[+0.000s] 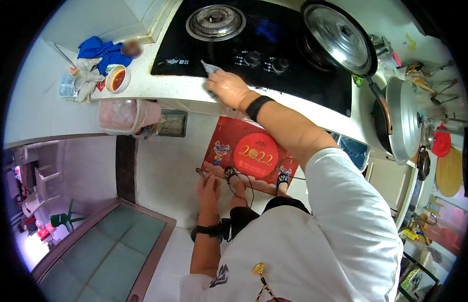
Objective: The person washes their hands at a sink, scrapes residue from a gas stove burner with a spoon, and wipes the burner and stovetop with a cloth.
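Observation:
My right hand (pixel 227 88) is closed on a grey striped cloth (pixel 210 68), pressed to the front edge of the black glass gas hob (pixel 183 55). One corner of the cloth pokes out past the fingers onto the glass; the rest is mostly hidden under the hand. Low beside my body, my left hand (pixel 209 190) hangs with its fingers drawn together. A small dark item shows at its fingertips, too small to name. Two control knobs (pixel 252 59) sit to the right of the cloth, and a round burner (pixel 215 21) lies beyond it.
A lidded wok (pixel 339 38) stands on the hob's right side, near a large silver-lidded pan (pixel 404 118). On the left counter are a bowl of red sauce (pixel 117 79) and a blue cloth (pixel 100 53). A red mat (pixel 224 136) lies underfoot.

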A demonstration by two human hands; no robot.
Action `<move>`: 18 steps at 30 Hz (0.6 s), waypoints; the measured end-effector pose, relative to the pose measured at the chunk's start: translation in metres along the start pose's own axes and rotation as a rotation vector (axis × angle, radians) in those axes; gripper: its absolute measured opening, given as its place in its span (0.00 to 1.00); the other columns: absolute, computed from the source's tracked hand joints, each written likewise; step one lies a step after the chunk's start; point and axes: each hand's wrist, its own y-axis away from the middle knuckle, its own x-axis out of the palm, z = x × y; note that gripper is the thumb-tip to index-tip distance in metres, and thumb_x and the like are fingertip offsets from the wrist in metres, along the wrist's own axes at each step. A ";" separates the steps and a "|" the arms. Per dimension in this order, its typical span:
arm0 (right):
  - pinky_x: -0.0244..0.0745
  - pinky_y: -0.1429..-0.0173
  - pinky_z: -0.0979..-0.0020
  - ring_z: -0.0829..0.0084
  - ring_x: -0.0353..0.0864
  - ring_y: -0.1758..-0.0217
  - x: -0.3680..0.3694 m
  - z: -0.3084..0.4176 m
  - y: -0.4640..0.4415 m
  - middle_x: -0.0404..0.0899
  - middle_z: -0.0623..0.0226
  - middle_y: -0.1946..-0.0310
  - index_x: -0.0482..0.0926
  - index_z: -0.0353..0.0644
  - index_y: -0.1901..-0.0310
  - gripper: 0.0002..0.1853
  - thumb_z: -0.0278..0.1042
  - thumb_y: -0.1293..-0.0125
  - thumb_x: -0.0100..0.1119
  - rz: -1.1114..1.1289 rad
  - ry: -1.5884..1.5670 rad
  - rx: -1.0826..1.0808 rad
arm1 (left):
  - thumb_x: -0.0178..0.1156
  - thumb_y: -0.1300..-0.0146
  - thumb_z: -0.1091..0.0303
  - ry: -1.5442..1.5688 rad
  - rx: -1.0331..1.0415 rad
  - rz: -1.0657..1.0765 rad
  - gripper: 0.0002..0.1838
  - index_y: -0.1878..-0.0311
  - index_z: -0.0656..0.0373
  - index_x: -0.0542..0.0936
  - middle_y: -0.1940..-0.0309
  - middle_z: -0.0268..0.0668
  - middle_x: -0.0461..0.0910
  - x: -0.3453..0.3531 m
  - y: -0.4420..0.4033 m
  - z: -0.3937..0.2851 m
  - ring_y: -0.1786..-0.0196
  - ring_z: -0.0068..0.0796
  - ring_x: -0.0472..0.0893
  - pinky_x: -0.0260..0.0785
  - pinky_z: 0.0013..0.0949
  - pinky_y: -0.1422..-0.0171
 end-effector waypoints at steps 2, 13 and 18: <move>0.77 0.49 0.66 0.65 0.77 0.55 -0.013 -0.008 0.025 0.77 0.67 0.64 0.79 0.45 0.64 0.06 0.29 0.43 0.56 -0.003 -0.015 0.025 | 0.56 0.28 0.64 -0.010 0.054 -0.004 0.07 0.52 0.54 0.77 0.75 0.28 0.76 0.014 0.001 -0.001 0.82 0.13 0.67 0.55 0.21 0.80; 0.77 0.46 0.64 0.61 0.77 0.51 -0.093 -0.056 0.186 0.77 0.63 0.60 0.80 0.43 0.62 0.07 0.26 0.43 0.54 0.040 0.037 0.188 | 0.56 0.28 0.67 -0.072 0.090 0.084 0.06 0.53 0.57 0.78 0.75 0.30 0.76 0.076 0.023 0.035 0.82 0.14 0.65 0.54 0.21 0.80; 0.75 0.44 0.63 0.60 0.77 0.49 -0.119 -0.080 0.261 0.78 0.62 0.59 0.80 0.43 0.63 0.08 0.25 0.43 0.54 0.019 0.047 0.302 | 0.57 0.29 0.69 -0.122 0.018 0.107 0.05 0.54 0.57 0.79 0.75 0.29 0.77 0.119 0.050 0.069 0.80 0.14 0.67 0.54 0.21 0.78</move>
